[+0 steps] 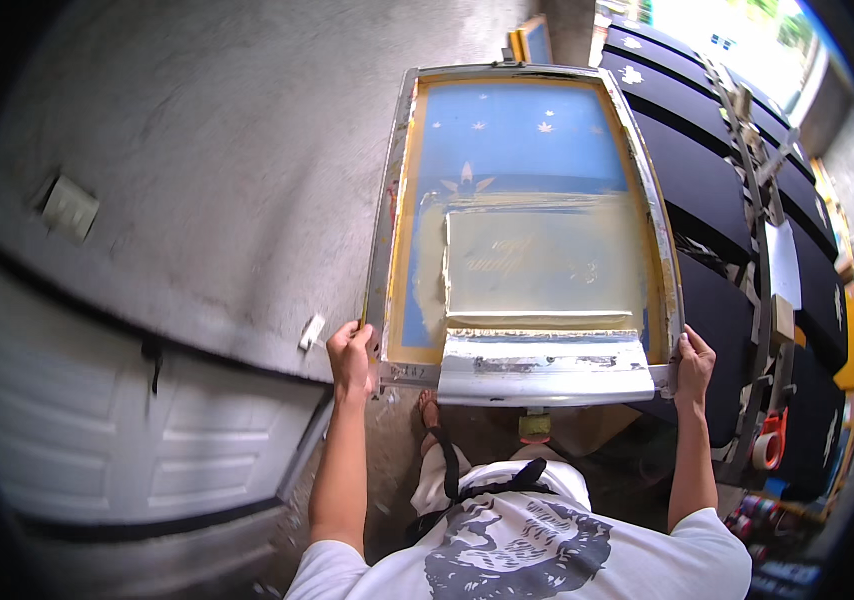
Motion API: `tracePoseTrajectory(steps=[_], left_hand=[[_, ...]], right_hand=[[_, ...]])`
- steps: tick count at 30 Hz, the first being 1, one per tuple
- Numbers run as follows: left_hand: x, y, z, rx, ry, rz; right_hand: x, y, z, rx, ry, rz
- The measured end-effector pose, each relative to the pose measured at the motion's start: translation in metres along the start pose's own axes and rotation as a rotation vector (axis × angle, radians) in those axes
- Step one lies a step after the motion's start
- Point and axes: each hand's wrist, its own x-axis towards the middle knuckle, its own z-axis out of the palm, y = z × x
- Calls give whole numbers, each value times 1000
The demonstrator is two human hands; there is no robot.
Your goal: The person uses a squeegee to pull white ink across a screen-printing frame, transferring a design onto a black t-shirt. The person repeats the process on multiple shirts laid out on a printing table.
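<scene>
Held out in front of me is a screen printing frame (399, 180) with metal sides and a blue and yellow mesh. Small leaf shapes show in its far half, and pale ink is smeared over the near half. My left hand (351, 358) is closed round the frame's near left corner. On the near right corner, my right hand (694, 366) grips the side with the thumb on top. A wide metal squeegee (547, 372) rests at the near end of the frame, its edge on the inked mesh. What lies under the frame is hidden.
To the right, black fabric panels (682, 150) lie on a long rack, some with white prints. A roll of tape (768, 450) hangs by its near end. A concrete wall (217, 130) with a switch plate (71, 208) and a white panelled door (127, 410) stand on the left.
</scene>
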Motion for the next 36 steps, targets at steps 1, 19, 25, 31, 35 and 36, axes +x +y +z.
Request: tracePoseTrajectory(steps=[1,19,25,31,35,36], left_hand=[[-2,-13,-10,6,-17,-12],[-19,-10,-31,-5,32,-20],[-34,14,-30,64,70,-20],[-39,23,-26,33,56,20],[-35,25,-22,98,109,29],[-28,25,-23,78,96,35]], right_hand=[[-13,9,-3,-31,22,10],[-47,-34,4,-74,-10,-91],[-42,-17,-1,-116,21,-114],[-36,-14,-7,-111,-7,-125],[-32,0,-6,-62,36,-144],[-30,1,-10,-69,41,-160]])
